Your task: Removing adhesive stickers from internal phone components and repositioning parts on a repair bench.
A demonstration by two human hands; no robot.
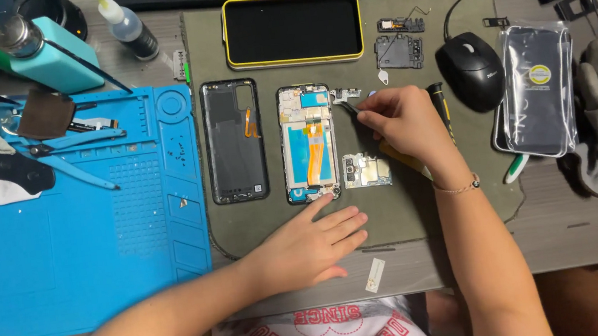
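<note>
While the opened phone frame (308, 142) is lying upright on the grey-green work mat (388, 214), the left hand (307, 247) is resting flat just below it, fingers spread and holding nothing, with the forefinger tip touching the frame's bottom edge. The right hand (406, 123) is hovering to the frame's right, its fingers pinched tight around fine tweezers (349, 108) whose tips are pointing at a small metal bracket (345, 94) beside the frame's top corner. A bare circuit board (366, 170) is lying just below that hand, near the frame. The black back cover (234, 140) is sitting to the frame's left, and a phone in a yellow case (292, 29) is lying screen-up above. On the blue repair mat (60, 266), the small moulded compartments along its right edge are holding tiny screws (183, 202). A clear plastic sleeve (537, 89) at the right, beside the black mouse (471, 71), is holding a dark flat part.
</note>
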